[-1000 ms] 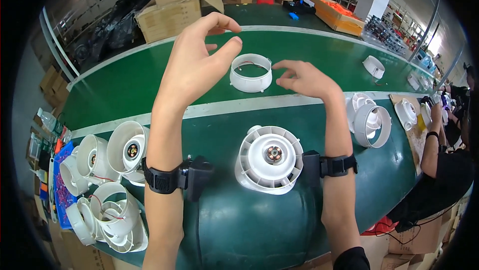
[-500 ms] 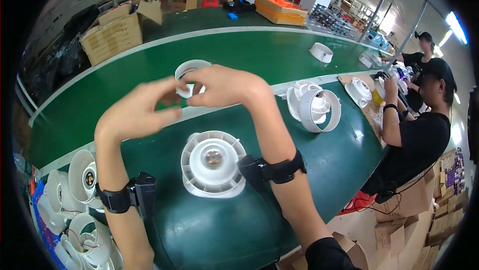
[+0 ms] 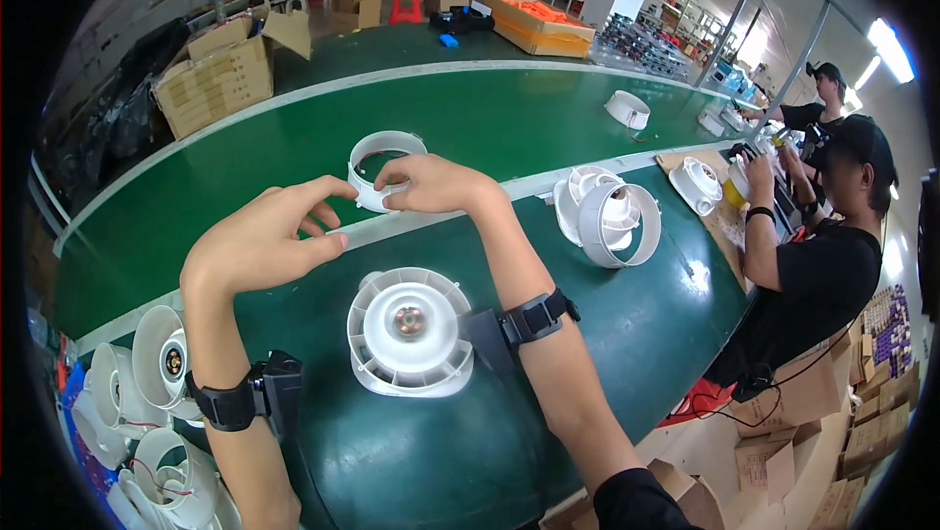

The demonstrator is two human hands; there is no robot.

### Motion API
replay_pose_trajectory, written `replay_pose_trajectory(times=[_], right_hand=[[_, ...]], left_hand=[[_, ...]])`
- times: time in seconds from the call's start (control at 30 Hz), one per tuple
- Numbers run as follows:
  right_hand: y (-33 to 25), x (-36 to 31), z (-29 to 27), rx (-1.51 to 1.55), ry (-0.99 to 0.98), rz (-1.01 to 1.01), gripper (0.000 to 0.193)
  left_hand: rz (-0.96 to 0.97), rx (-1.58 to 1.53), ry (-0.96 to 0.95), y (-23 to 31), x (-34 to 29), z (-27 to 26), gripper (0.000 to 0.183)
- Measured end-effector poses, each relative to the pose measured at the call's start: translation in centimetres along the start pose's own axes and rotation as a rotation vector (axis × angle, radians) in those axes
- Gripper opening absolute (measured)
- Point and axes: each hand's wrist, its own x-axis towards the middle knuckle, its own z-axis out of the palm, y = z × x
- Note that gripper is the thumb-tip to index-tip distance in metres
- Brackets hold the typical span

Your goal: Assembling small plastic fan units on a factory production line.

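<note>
A short white plastic ring [image 3: 370, 197] with a thin red wire inside lies on the green surface beyond the near strip. My right hand [image 3: 436, 184] pinches its near right rim between bent fingers and thumb. Left of the ring, my left hand [image 3: 264, 236] hovers with fingers and thumb apart, its fingertips close to the ring and nothing in its grasp. Between my forearms sits a white round fan-like unit [image 3: 409, 329] with radial vanes and a central hub showing copper-coloured parts; neither hand touches it.
White housings [image 3: 162, 359] crowd the left edge. Another vaned unit with a ring [image 3: 622, 222] leaning on it stands right. A loose white ring [image 3: 628, 110] lies farther back. Two people work at right, the nearer person [image 3: 822, 246] beside the bench. An open carton [image 3: 217, 80] stands far left.
My left hand has drawn slightly away from the ring, its fingers now clear of it. The ring has shifted a little right, with my right hand still at its rim. The view has tilted slightly.
</note>
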Motion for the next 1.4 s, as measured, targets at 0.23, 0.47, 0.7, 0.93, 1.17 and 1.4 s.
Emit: replay_pose_trajectory(times=[0.23,0.47,0.7,0.93,1.17,1.4], right_hand=[[-1.0,0.5,-0.3,0.125,0.009,-0.003,0.034],[-2.3,0.4,-1.2,0.303,0.293,-0.045,0.057],[-6.0,-0.6,-2.5,0.78,0.122,-0.028,0.047],[-7.2,-1.2,-3.4,0.76,0.087,-0.188,0.042],[-9.4,-1.3,-3.3,0.746,0.078,-0.297,0.045],[-10.3,-2.3,-4.3,0.291,0.38,-0.203,0.043]], left_hand=[[-0.011,-0.002,-0.016,-0.1,0.1,0.0,0.047],[0.08,0.022,0.281,-0.6,0.8,0.1,0.044],[-0.071,-0.081,0.786,-2.3,2.2,0.1,0.054],[-0.05,-0.303,0.851,-1.7,2.5,-0.1,0.086],[0.254,-0.476,0.836,-2.6,1.6,-1.5,0.085],[0.309,-0.324,0.924,-1.5,1.8,-0.9,0.088]])
